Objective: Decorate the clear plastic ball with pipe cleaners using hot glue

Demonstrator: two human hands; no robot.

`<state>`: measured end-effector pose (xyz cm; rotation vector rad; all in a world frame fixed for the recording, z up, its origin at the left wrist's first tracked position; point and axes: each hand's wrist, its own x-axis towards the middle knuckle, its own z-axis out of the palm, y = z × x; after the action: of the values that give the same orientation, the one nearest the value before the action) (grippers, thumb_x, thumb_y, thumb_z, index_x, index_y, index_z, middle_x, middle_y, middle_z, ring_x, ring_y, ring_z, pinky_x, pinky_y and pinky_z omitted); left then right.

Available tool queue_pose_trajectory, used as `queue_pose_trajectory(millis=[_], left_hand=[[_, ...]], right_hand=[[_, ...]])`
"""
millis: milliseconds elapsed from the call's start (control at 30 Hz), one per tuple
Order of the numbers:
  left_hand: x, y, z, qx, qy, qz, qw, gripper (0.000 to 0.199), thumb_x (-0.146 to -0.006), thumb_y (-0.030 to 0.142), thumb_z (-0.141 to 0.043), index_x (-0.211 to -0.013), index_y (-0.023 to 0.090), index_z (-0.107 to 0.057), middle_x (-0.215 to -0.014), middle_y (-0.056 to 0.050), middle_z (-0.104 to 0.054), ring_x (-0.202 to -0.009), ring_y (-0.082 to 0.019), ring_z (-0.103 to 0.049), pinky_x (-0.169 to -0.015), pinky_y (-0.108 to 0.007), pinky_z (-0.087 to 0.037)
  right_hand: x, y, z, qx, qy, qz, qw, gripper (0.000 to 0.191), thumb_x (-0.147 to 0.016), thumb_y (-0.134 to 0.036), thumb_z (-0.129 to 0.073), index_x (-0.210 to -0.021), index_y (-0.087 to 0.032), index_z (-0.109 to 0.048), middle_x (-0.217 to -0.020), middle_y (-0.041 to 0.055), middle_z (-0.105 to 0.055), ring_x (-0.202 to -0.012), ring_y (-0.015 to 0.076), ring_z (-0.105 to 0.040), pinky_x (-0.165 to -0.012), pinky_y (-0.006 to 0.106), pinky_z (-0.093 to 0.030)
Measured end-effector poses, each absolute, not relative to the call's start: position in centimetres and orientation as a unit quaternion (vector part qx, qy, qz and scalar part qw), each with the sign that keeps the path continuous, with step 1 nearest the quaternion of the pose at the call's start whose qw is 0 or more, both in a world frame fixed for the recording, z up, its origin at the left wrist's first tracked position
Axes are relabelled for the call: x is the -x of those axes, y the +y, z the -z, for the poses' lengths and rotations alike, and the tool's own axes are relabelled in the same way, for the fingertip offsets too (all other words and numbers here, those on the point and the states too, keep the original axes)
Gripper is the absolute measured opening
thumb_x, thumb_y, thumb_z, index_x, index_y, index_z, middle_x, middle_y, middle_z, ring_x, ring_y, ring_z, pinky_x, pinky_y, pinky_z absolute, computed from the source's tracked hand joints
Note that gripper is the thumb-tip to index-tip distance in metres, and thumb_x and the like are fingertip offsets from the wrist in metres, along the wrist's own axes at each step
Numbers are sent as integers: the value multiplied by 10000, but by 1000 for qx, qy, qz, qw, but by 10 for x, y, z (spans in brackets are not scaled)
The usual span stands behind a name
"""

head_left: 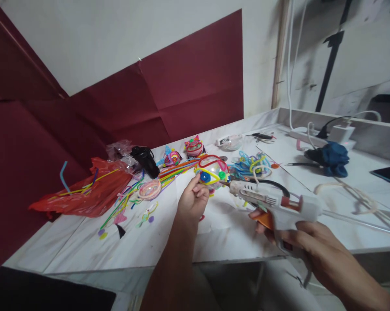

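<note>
My left hand point(194, 202) is closed on the lower left side of a clear plastic ball point(221, 166). Red and yellow pipe cleaners run over the ball, with blue and green coiled spots on its front. A white hot glue gun point(287, 211) fills my right hand point(311, 242), whose fingers wrap its handle near the orange trigger point(264, 219). The gun's nozzle point(225, 184) points left, at the ball's right side close to the green spot; whether it touches, I cannot tell. A clear glue stick point(353, 218) sticks out of the gun's back.
A red plastic bag point(94, 190), pipe cleaners point(178, 169) and a pink coiled piece point(150, 189) lie left. Two decorated balls, one with pink points point(195, 147), stand behind. Blue pipe cleaners point(245, 164), a dark blue bundle point(334, 157) and a power strip point(308, 136) are right.
</note>
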<state>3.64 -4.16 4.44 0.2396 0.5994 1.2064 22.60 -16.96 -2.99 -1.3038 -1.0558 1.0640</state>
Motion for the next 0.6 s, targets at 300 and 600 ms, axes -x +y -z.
queue_pose_trajectory(millis=[300,600], left_hand=[[-41,-47,-42,-69,262,-547,792,317,-951,1,-382,-685,173,-394,-516,109,-293,-334,26,-337,-353,-98,-234],[-46,-46,-35,-61,271,-546,790,320,-933,-17,-390,-680,179,-370,-509,121,-269,-327,26,-329,-346,-107,-217]], right_hand=[[-219,-156,29,529,-461,-444,558,270,-709,-366,-607,-515,-219,-491,-544,-10,-532,-605,175,-557,-516,257,-404],[-220,-160,27,545,-480,-424,541,277,-704,-336,-559,-482,-237,-426,-468,-34,-357,-551,161,-480,-486,255,-362]])
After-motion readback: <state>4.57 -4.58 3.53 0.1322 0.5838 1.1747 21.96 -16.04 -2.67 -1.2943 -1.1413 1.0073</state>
